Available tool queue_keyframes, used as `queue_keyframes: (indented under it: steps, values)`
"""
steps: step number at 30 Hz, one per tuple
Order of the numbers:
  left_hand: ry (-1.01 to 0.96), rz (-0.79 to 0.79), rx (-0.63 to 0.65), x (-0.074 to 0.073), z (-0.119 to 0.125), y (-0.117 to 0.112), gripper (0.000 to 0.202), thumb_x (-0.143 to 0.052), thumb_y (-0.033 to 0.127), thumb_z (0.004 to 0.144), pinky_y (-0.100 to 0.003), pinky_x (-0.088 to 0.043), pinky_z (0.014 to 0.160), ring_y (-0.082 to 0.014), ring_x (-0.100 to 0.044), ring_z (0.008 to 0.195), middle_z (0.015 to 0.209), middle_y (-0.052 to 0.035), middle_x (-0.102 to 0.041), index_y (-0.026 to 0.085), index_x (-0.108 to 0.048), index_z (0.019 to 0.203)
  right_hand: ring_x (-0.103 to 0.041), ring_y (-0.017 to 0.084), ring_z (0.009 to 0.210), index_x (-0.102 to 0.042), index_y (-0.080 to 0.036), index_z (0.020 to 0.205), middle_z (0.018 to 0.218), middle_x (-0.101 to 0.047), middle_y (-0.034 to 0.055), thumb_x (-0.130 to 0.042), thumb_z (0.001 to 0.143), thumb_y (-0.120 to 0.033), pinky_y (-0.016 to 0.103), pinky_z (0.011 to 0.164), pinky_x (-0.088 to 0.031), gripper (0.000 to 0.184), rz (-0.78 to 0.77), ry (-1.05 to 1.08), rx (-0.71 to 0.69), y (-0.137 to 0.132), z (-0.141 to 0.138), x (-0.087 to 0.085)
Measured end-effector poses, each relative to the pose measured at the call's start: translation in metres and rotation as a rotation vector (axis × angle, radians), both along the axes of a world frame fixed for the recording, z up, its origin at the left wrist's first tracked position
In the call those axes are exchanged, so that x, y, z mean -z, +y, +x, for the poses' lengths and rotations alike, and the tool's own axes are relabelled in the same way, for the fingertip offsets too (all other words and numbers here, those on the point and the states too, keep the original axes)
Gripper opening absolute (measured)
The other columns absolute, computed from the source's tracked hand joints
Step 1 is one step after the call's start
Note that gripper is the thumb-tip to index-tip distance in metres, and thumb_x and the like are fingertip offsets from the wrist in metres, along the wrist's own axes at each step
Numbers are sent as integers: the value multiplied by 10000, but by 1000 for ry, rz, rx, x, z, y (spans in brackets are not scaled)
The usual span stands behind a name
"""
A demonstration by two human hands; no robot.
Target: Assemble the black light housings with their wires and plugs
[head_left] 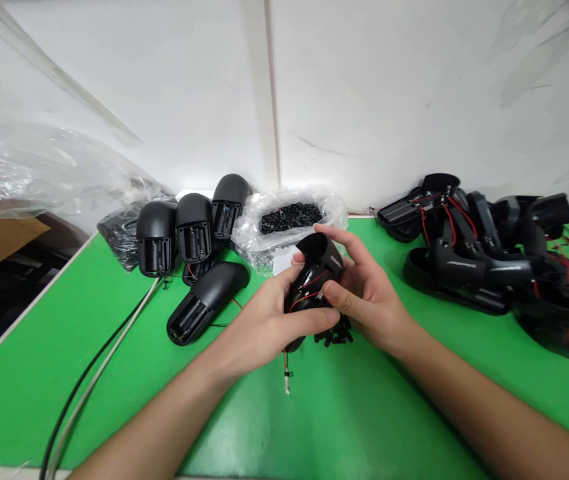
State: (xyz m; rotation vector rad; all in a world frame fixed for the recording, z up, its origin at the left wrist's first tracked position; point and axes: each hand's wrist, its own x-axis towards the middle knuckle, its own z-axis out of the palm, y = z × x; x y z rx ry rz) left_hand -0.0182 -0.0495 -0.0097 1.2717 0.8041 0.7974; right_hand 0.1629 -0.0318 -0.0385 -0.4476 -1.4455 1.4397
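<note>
Between both hands, above the middle of the green table, is a black plastic housing (309,283) with red wires in its open side. My left hand (274,310) is closed round its left side, with the thumb lying across the lower part. My right hand (364,290) grips the right edge, its thumb pressed near the wires and its index finger stretched along the far rim. From the housing's lower end hangs a thin lead with a small white-tipped connector (287,383). Several small black pieces (335,333) lie just below the right hand.
A clear plastic bag (249,230) of small black parts (291,217) stands at the back. Several black housings with battery bays (194,227) are at left, one lying down (207,300). More wired housings (464,267) pile up at right. Cables (99,373) cross the left side.
</note>
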Motion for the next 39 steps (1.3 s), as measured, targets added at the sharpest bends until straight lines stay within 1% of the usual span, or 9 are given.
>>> queue_keyframes:
  steps: [3, 8, 12, 16, 19, 22, 31, 36, 39]
  values:
    - [1, -7, 0, 0, -6, 3, 379, -814, 360, 889, -219, -471, 761, -122, -563, 852, 937, -12, -605, 177, -702, 1202, -661, 215, 1227, -447, -337, 1543, 1368, -651, 81, -757, 989, -270, 391, 1046, -583, 638, -55, 39, -30, 4, 4, 0]
    - [-43, -204, -65, -1, -10, 8, 413, -826, 441, 852, -235, -481, 451, -87, -481, 506, 741, 9, -543, 134, -735, 1112, -645, 148, 896, -430, -368, 1543, 1334, -646, 67, -743, 1002, -315, 283, 710, -546, 627, -84, 19, -15, 5, 5, 0]
    - [-93, -281, -114, -1, -10, 12, 364, -864, 361, 825, -163, -446, 418, -47, -491, 489, 817, -42, -657, 95, -750, 1047, -585, 147, 830, -354, -350, 1590, 1188, -612, 66, -675, 1046, -389, 310, 760, -554, 633, -11, -100, 59, 3, 1, -1]
    - [-116, -339, -144, -2, -6, 12, 353, -862, 346, 821, -204, -473, 370, -77, -513, 473, 835, -54, -685, 107, -747, 1054, -579, 171, 852, -287, -344, 1632, 1174, -588, 77, -597, 1073, -466, 333, 796, -564, 651, -23, -182, 142, 1, -4, -1]
    - [-124, -372, -145, -3, -4, 11, 371, -852, 335, 826, -214, -491, 365, -80, -510, 455, 834, -57, -703, 111, -755, 1105, -595, 180, 871, -249, -374, 1636, 1296, -592, 91, -589, 1059, -540, 342, 789, -570, 690, -58, -182, 118, 2, -5, 2]
    - [-144, -387, -151, -4, -2, 10, 385, -863, 330, 804, -208, -489, 368, -79, -510, 449, 815, -55, -705, 105, -757, 1097, -610, 177, 915, -227, -402, 1639, 1383, -586, 90, -617, 1051, -520, 329, 794, -572, 715, -47, -178, 80, 3, -3, 6]
    - [-188, -349, -236, 3, 5, 3, 335, -885, 334, 803, -171, -318, 354, -32, -370, 415, 625, 35, -512, 93, -773, 1008, -632, 190, 956, -298, -403, 1583, 1282, -617, 81, -684, 1020, -450, 324, 782, -566, 684, -73, -101, 42, 3, -2, 11]
    - [-291, -241, -219, 8, 9, -2, 240, -869, 276, 846, -95, -399, 557, -10, -484, 619, 811, -17, -628, 108, -822, 1011, -636, 199, 969, -327, -394, 1542, 1229, -622, 66, -699, 1003, -431, 350, 849, -574, 656, -80, -79, 54, 0, -3, 6]
    - [-309, -228, -212, 9, 10, -2, 241, -873, 275, 844, -97, -419, 627, -33, -519, 715, 881, -33, -656, 126, -838, 1030, -635, 202, 934, -314, -397, 1533, 1221, -625, 65, -700, 990, -476, 374, 868, -582, 671, -70, -106, 66, 0, -3, 5]
